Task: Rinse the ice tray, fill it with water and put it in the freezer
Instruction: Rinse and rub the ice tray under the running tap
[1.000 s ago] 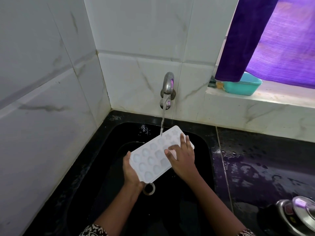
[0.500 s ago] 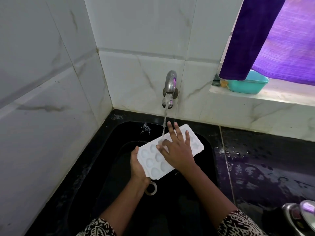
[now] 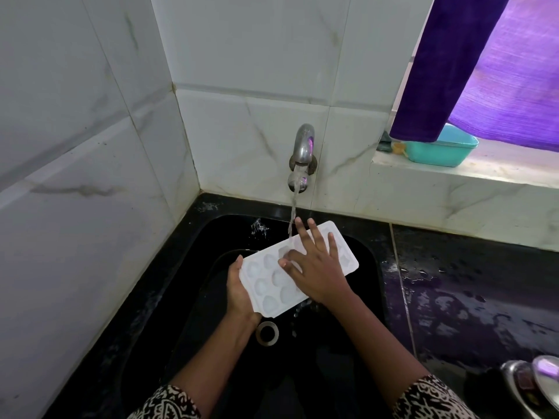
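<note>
Ice tray [image 3: 272, 285] gripped at near end by left hand [image 3: 239, 293], tilted for runoff | right hand [image 3: 314, 267] laid flat, fingers spread, rubbing cells under tap [image 3: 302, 146] stream

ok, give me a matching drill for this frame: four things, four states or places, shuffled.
1. white plastic ice tray
2. metal wall tap
3. teal plastic tub
4. right hand

A. running water
B. on the white window ledge
C. over the black sink, left hand gripping one end
D. fingers spread flat on the tray

Pairs: 1-C, 2-A, 3-B, 4-D.
</note>
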`<act>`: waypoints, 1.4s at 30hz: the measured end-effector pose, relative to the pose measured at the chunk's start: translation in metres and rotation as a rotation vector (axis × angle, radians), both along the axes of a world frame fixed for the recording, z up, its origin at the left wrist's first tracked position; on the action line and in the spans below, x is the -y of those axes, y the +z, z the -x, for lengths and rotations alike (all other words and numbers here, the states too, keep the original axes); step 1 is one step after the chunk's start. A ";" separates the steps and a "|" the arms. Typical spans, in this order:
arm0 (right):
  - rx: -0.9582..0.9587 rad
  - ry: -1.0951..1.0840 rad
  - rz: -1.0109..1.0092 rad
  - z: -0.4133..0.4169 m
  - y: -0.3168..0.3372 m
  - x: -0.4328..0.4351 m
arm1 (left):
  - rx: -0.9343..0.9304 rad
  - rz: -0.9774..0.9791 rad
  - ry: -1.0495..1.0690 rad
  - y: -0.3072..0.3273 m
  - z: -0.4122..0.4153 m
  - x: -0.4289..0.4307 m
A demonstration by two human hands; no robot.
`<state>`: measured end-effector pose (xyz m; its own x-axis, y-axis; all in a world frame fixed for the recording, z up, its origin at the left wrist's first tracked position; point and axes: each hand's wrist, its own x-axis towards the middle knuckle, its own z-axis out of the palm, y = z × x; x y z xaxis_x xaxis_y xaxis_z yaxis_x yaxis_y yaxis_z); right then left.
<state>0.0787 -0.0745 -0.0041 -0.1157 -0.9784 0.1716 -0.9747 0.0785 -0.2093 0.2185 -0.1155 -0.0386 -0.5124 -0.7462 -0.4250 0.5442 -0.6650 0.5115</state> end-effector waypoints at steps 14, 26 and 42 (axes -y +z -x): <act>-0.026 0.009 -0.017 -0.014 -0.001 0.000 | -0.022 0.010 0.029 0.003 -0.003 0.002; 0.040 0.015 -0.066 -0.007 0.001 -0.002 | -0.029 0.017 -0.001 0.001 -0.007 0.002; 0.036 0.014 -0.061 -0.014 0.006 0.001 | -0.044 0.014 0.030 0.004 -0.005 0.000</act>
<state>0.0925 -0.0759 0.0018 -0.1066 -0.9885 0.1070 -0.9676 0.0784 -0.2399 0.2239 -0.1155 -0.0347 -0.5077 -0.7673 -0.3917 0.5859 -0.6409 0.4960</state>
